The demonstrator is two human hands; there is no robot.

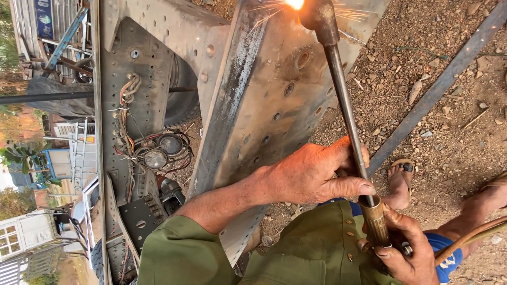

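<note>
My left hand (314, 173) wraps around the long steel tube of a cutting torch (344, 106), just above its brass handle (374, 220). Lower down, my right hand (409, 257) grips that brass handle by its valves. The torch head (318, 13) touches the top edge of a grey, hole-studded steel chassis beam (266, 103), where a bright flame with sparks (295, 0) flares. Both arms wear olive-green sleeves.
My sandalled feet (399, 181) stand on stony dirt at the right. A long steel bar (446, 82) lies across the ground. An orange hose (475, 232) trails from the torch handle. Left of the beam, wiring and round lamps (157, 153) hang inside the vehicle frame.
</note>
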